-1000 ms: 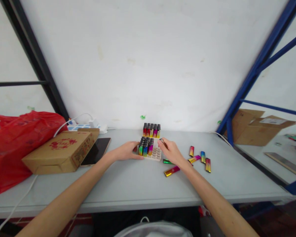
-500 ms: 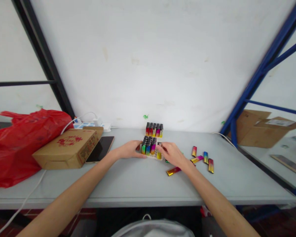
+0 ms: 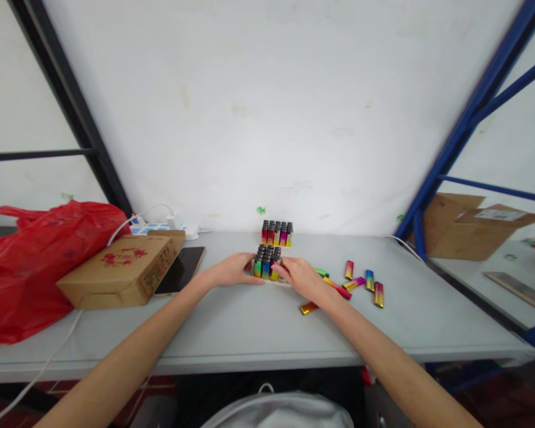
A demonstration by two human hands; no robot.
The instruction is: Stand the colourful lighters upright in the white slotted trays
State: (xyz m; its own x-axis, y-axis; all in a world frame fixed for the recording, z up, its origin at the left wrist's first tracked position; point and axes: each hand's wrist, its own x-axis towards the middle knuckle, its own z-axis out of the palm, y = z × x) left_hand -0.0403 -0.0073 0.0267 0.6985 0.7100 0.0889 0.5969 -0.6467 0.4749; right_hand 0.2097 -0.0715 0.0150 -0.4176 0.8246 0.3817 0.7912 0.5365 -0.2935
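A white tray (image 3: 282, 283) holds several upright lighters (image 3: 266, 254) with black tops and shiny coloured bodies. My left hand (image 3: 235, 270) grips the tray's left side, thumb and fingers curved around its end. At the tray's right part, my right hand (image 3: 301, 277) pinches a yellow lighter (image 3: 274, 276) upright against the standing ones. Whether its base is seated in the tray I cannot tell. Beside my right wrist lie a green lighter (image 3: 322, 272), a red-and-yellow lighter (image 3: 341, 290) and a gold lighter (image 3: 309, 308), which the wrist partly covers.
Behind stands a second filled group of lighters (image 3: 277, 233). Several loose lighters (image 3: 370, 280) lie to the right. On the left are a phone (image 3: 181, 270), a cardboard box (image 3: 122, 267), a red plastic bag (image 3: 49, 261) and a power strip (image 3: 189, 230). Blue shelf posts (image 3: 463, 128) rise at right.
My right hand has moved left with the yellow lighter, up against the standing lighters. More of the green and red-and-yellow lighters now shows. My left hand keeps its hold on the tray.
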